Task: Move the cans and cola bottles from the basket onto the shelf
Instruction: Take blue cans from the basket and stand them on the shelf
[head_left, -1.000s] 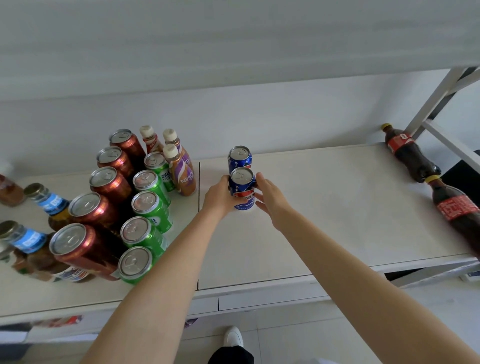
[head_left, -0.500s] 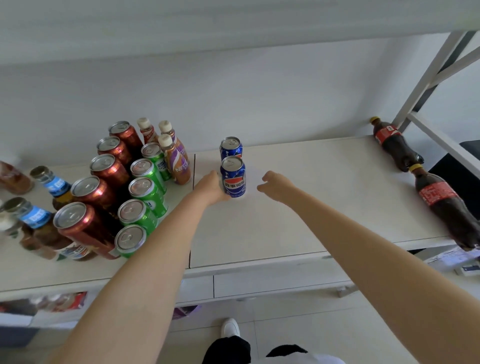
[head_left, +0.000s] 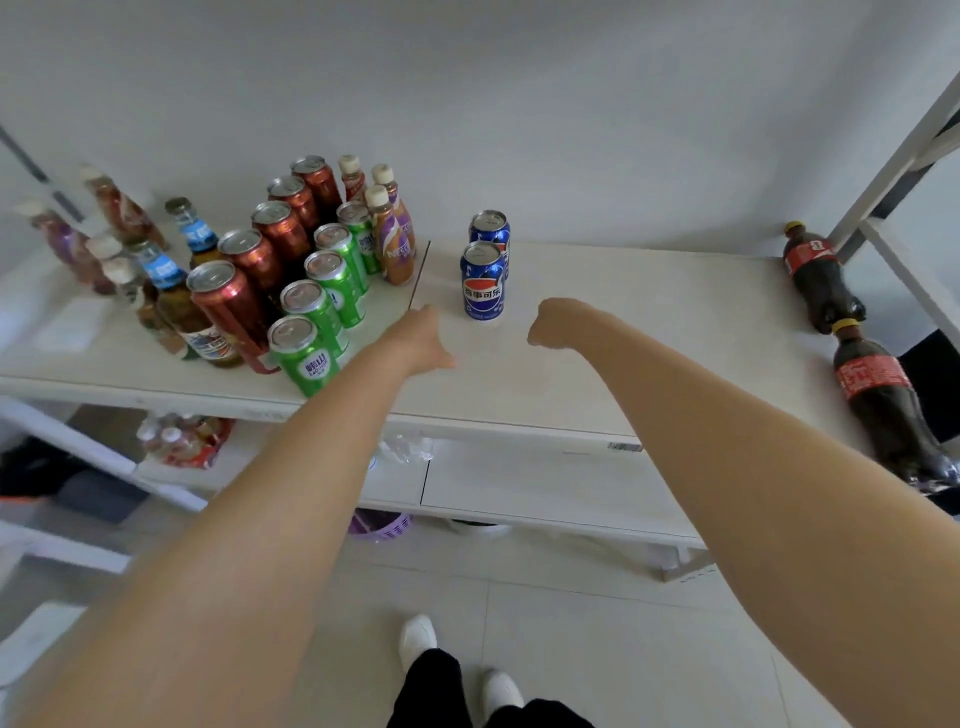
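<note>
The shelf (head_left: 649, 338) carries two blue cans (head_left: 482, 283), upright, one directly behind the other. To their left stand five red cans (head_left: 249, 265), five green cans (head_left: 311, 312) and three purple-label bottles (head_left: 393, 244). Two cola bottles (head_left: 821, 275) are at the right end, one in front of the other. Your left hand (head_left: 428, 338) and right hand (head_left: 553, 325) are apart, on either side of the front blue can and clear of it. Their fingers are loosely curled and hold nothing. A purple basket (head_left: 379, 525) shows below the shelf; its contents are hidden.
</note>
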